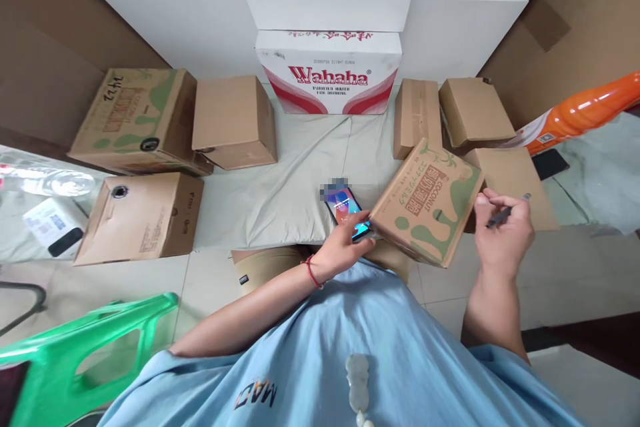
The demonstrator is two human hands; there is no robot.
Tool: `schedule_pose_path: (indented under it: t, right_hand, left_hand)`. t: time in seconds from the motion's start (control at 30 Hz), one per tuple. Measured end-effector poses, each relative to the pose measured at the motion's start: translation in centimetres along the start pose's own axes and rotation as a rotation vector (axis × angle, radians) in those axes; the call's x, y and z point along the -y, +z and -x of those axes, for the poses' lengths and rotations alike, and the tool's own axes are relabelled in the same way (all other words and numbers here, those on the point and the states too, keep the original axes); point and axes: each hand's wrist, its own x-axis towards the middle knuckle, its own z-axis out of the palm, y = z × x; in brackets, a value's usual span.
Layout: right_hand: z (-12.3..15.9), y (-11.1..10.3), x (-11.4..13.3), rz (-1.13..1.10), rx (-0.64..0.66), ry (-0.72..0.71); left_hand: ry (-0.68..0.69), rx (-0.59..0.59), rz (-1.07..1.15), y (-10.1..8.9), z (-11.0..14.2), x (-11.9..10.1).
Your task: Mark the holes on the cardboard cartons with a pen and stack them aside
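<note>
A cardboard box (429, 203) with green and red "COCONUT" print is tilted in front of me, off to the right. My left hand (350, 243) grips its lower left corner; the box hides some fingertips. My right hand (503, 233) is closed around a dark marker pen (505, 212), and its thumb and index finger are at the box's right edge. A lit smartphone (347, 208) lies by the cloth's front edge, partly covered by my left fingers.
Brown cartons stand on the left, among them a box marked 2422 (133, 110) and a plain box (230, 120). A white Wahaha carton (330, 73) is at the back. On the right are more boxes (475, 110) and an orange bottle (575, 113). A green stool (90, 347) is lower left.
</note>
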Motion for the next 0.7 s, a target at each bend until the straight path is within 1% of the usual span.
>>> schedule_pose_path:
  t: [0.1,0.13,0.2,0.27,0.37,0.43,0.47,0.5,0.53,0.6,0.63,0.7]
  right_hand:
    - [-0.7,0.6,-0.3,0.011,0.131,-0.063]
    - [-1.1,0.7,-0.4,0.016,0.19,-0.084]
    - [-2.1,0.9,-0.6,0.044,0.278,-0.126]
    - [-2.9,0.7,-0.4,0.077,0.302,-0.165]
    - [-2.7,-0.3,1.2,0.088,0.231,-0.196]
    - [-1.6,-1.2,2.9,0.067,0.181,-0.223]
    - [-0.8,-1.6,3.9,0.05,0.186,-0.255]
    - [0.1,-1.8,4.9,0.027,0.217,-0.308]
    - [1.0,-1.9,5.8,0.003,0.281,-0.381]
    - [3.0,-1.5,7.6,-0.036,0.488,-0.549]
    - [3.9,-1.0,8.2,-0.052,0.611,-0.619]
    - [5.6,0.6,9.0,-0.072,0.831,-0.703]
  left_hand:
    - [-0.024,0.237,0.089,0.5,0.3,0.3]
    - [-0.018,0.301,0.085,0.6,0.5,0.4]
    - [0.031,0.386,0.02,0.9,0.8,0.3]
    - [0.098,0.458,-0.059,1.2,0.8,0.3]
    - [0.176,0.589,-0.134,2.0,0.0,0.5]
    - [0.237,0.596,-0.182,2.5,-0.6,1.0]
    - [0.264,0.575,-0.208,2.6,-0.8,1.3]
    - [0.282,0.543,-0.24,2.7,-1.0,1.7]
    - [0.29,0.508,-0.275,2.6,-1.1,2.1]
    - [0.278,0.443,-0.343,2.1,-1.0,3.0]
    - [0.267,0.417,-0.372,1.8,-0.8,3.4]
    - [0.253,0.382,-0.413,1.0,-0.4,4.1]
